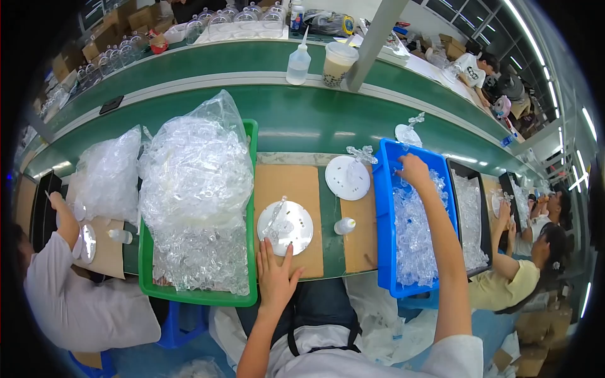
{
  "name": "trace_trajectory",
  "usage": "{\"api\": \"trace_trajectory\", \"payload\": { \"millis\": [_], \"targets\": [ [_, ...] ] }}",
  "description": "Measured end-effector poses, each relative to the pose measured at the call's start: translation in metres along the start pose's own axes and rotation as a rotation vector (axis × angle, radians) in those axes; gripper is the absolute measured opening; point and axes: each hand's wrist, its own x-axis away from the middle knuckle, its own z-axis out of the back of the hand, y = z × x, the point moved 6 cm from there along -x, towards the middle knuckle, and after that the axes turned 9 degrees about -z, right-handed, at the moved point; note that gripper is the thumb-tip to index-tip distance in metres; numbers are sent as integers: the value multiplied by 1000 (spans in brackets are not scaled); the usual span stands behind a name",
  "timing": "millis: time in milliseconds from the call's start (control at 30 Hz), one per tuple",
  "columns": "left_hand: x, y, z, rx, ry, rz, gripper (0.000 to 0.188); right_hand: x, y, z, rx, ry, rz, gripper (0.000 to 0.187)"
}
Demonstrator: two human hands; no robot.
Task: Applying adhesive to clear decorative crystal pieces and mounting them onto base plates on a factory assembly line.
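My left hand (275, 272) lies flat on the brown cardboard mat (287, 189), fingertips touching the near edge of a white round disc (285, 227) that carries a clear plastic piece. My right hand (413, 170) reaches into the far end of the blue bin (382, 208) full of small clear plastic parts; its fingers curl down among them, and whether they grip a part is hidden. A second white disc (346, 178) with a clear piece on top sits between the mat and the bin. A small white bottle (344, 225) lies beside it.
A green crate (251, 208) heaped with bagged clear parts stands at my left. Beyond runs a green conveyor belt (302, 120) with a squeeze bottle (298, 64) and a drink cup (338, 62). A black tray (467, 214) borders the bin. Other people work at both sides.
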Motion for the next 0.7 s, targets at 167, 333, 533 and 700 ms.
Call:
{"api": "trace_trajectory", "payload": {
  "millis": [167,333,533,700],
  "targets": [
    [-1,-2,1,11,7,12,50,-10,20,-45,306,-219,-73,19],
    [4,-7,6,24,44,41,41,22,-25,101,-585,-57,-178,20],
    [-1,-7,1,100,103,-22,34,156,-199,73,-1400,-434,-370,20],
    [-1,-8,2,145,119,0,27,180,-236,-14,-1433,-368,-548,22]
  ]
}}
